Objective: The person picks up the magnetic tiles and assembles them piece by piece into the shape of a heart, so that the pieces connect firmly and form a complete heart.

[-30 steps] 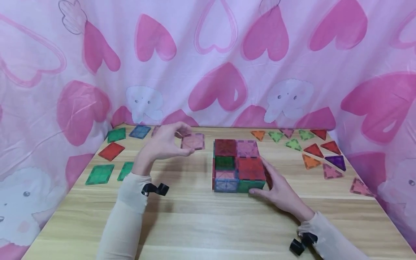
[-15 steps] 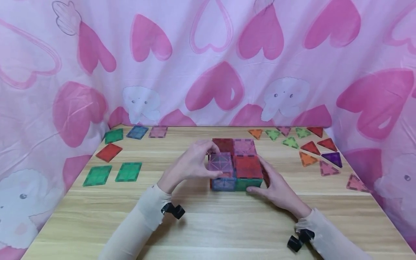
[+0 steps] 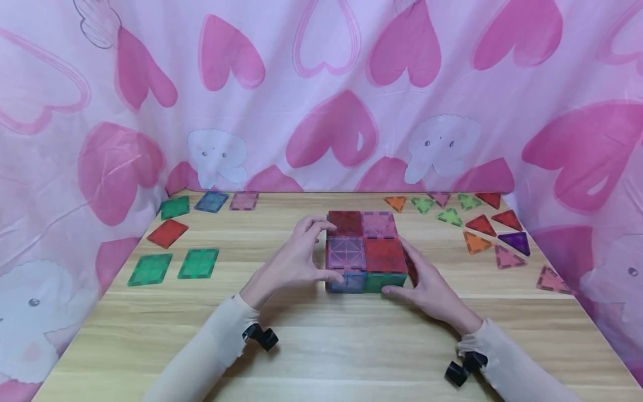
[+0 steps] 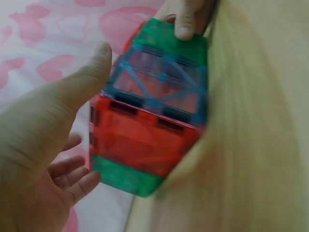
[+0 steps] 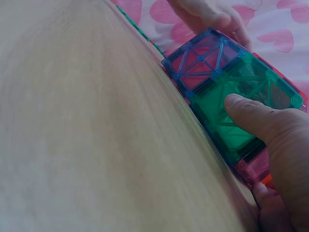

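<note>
A low box of translucent magnetic tiles sits on the wooden table in the head view. Four-square on top, it shows dark red, pink and red tiles, plus a purplish-pink tile at the front left. My left hand is beside the box's left side, thumb and fingers spread around that corner; the left wrist view shows a gap between them and the walls. My right hand grips the right end, its thumb pressing the green front tile. Its other fingers are mostly hidden behind the box.
Loose square tiles lie at the left, among them a green tile, a red tile and a blue tile. Several triangular tiles, such as a purple triangle, are spread at the right. A pink heart-patterned curtain surrounds the table.
My left hand has carried the pink tile rightward from the table's left side onto the box's front-left top and let go of it. My right hand has stayed on the box.
</note>
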